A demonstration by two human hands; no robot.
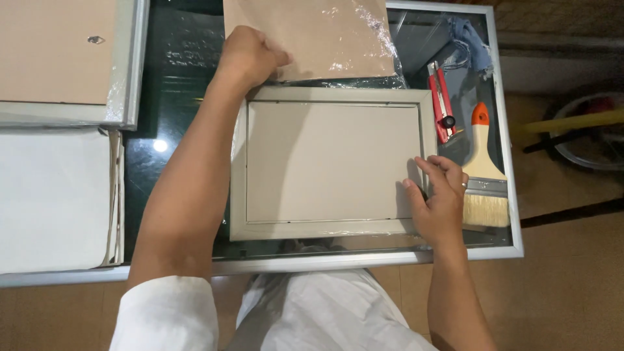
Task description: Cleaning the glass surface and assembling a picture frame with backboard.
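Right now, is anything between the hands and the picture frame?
Nothing visible. The left hand rests at the grey frame's top left corner, and the right hand presses its right edge. The paintbrush and red utility knife lie off to the right.

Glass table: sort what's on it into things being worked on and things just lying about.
In hand: picture frame, under left hand and right hand; brown backing board.
Lying about: red utility knife, paintbrush, blue cloth, stacked frames.
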